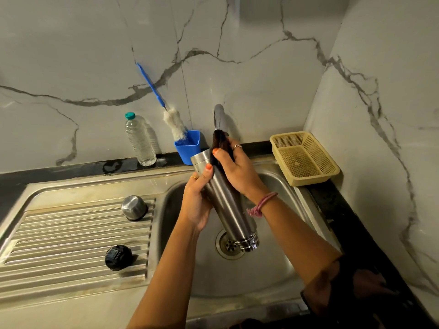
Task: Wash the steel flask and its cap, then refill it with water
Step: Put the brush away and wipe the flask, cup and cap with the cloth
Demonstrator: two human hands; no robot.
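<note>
**Steel flask held slantwise over the sink basin**

Here, a tall cylindrical flask of brushed stainless steel lies tilted above the round drain of a stainless steel sink. Its long axis runs from upper left to lower right; the ringed end points down toward the drain, the other end up toward the blue plastic holder. The left hand wraps its fingers round the upper body of the flask. The right hand grips a dark, strap-like item against the flask's upper end; what it is cannot be told. On the ribbed steel draining board rest a domed steel cap and, well apart from it, a black knobbed stopper. Behind stand a clear ribbed plastic bottle with a green top, a blue-handled white bristle brush in the holder, a curved chrome tap and a beige perforated plastic basket. Grey-veined marble walls meet a black counter.
</note>
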